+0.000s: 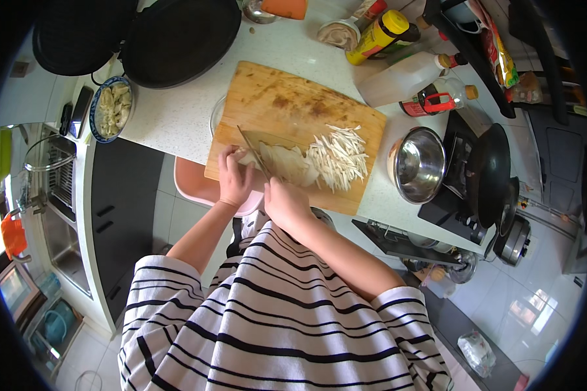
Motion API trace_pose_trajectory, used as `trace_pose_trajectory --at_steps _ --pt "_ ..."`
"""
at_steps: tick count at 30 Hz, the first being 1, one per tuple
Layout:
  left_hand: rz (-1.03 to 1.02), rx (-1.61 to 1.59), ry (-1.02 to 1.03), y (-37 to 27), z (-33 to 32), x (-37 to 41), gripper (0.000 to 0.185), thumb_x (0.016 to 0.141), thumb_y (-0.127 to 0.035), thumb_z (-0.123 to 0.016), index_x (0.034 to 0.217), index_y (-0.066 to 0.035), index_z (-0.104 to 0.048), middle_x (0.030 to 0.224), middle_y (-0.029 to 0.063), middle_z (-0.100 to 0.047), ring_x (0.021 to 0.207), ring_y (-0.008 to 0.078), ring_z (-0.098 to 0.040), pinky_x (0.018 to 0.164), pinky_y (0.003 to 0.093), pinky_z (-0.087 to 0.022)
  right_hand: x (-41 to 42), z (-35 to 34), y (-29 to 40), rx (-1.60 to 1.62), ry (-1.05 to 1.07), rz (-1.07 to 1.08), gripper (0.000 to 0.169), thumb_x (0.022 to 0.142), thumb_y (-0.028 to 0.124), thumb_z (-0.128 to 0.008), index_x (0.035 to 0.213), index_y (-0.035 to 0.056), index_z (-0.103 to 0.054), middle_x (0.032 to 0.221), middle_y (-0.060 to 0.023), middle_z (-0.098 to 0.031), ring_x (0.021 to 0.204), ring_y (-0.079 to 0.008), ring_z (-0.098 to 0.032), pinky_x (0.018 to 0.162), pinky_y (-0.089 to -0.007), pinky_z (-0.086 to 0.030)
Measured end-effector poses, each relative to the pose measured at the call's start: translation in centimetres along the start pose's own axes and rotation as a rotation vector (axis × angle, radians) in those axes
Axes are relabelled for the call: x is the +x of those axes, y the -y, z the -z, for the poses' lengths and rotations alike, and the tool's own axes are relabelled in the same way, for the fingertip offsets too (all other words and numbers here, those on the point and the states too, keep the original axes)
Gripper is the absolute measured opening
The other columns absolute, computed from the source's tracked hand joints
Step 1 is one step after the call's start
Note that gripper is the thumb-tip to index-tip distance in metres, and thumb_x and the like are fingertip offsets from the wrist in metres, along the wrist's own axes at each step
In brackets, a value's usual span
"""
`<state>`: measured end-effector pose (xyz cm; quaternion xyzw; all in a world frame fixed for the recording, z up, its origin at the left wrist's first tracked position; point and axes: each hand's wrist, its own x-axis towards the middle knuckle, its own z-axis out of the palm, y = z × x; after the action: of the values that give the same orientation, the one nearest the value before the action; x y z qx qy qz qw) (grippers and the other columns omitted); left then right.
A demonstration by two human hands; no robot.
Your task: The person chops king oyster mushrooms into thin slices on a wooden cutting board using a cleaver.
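Note:
A wooden cutting board (293, 95) lies on the counter before me, its near edge reaching past the counter's front. My right hand (286, 203) grips the handle of a kitchen knife (255, 155), whose blade stands edge-down across the board. On the blade's left, my left hand (236, 171) holds a pale piece of food (247, 157) with bent fingers. Thin pale slices (288, 163) lie overlapping just right of the blade. Farther right on the board is a loose pile of white shredded strips (340, 156). The kind of vegetable cannot be told.
Right of the board stand a steel bowl (419, 165) and a black wok (489, 176) on the stove. Bottles (401, 80) crowd the back right. A patterned bowl of pale food (111, 110) and an open electric griddle (181, 41) are at left. A pink basin (191, 183) is below.

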<state>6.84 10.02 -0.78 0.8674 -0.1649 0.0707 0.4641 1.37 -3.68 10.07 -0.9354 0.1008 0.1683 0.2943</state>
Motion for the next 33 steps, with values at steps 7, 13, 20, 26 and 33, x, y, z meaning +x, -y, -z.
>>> trace_pose_trajectory --at_steps 7,13,20,26,33 --pt "-0.02 -0.004 0.023 -0.4 0.3 0.2 0.037 0.084 -0.004 -0.064 0.117 -0.002 -0.049 0.122 0.0248 -0.047 0.112 0.0419 -0.049 0.095 0.0458 -0.043 0.3 -1.9 -0.5 0.026 0.012 -0.049 0.028 0.098 0.025 -0.046 0.093 0.0006 -0.058 0.067 -0.0221 -0.064 0.063 -0.0413 -0.064 0.061 -0.051 -0.051" --pt "-0.031 0.033 0.02 -0.5 0.4 0.3 0.037 0.084 -0.006 -0.064 0.118 -0.002 -0.049 0.123 0.024 -0.048 0.113 0.0415 -0.048 0.095 0.0458 -0.042 0.1 -0.9 -0.8 -0.002 -0.022 -0.011 0.025 0.097 0.024 -0.048 0.088 0.0026 -0.057 0.065 -0.0207 -0.065 0.062 -0.0391 -0.066 0.057 -0.049 -0.052" --pt "-0.037 0.027 -0.005 -0.2 0.2 0.1 0.037 0.085 -0.006 -0.065 0.117 -0.001 -0.047 0.123 0.0243 -0.048 0.109 0.0405 -0.05 0.091 0.0436 -0.044 -2.5 1.5 -1.3 0.041 -0.081 0.063 0.03 0.098 0.026 -0.048 0.083 0.0018 -0.056 0.064 -0.0206 -0.062 0.06 -0.0403 -0.062 0.058 -0.0499 -0.049" --pt "-0.03 0.031 0.002 0.0 0.2 0.0 0.035 0.085 -0.005 -0.064 0.116 -0.001 -0.047 0.124 0.0249 -0.047 0.107 0.0401 -0.051 0.088 0.0417 -0.046 -4.4 2.8 -1.9 0.073 0.022 0.001 0.03 0.099 0.026 -0.049 0.082 0.0009 -0.055 0.065 -0.0211 -0.062 0.062 -0.0421 -0.061 0.06 -0.051 -0.048" --pt "-0.041 0.041 0.0 -0.2 0.3 0.2 0.035 0.085 -0.004 -0.064 0.116 -0.001 -0.047 0.124 0.0242 -0.047 0.106 0.0394 -0.051 0.088 0.0412 -0.046 -5.1 3.5 -1.4 0.024 0.04 0.035 0.029 0.099 0.026 -0.047 0.085 0.0022 -0.057 0.064 -0.0194 -0.063 0.06 -0.0394 -0.063 0.058 -0.0487 -0.052"
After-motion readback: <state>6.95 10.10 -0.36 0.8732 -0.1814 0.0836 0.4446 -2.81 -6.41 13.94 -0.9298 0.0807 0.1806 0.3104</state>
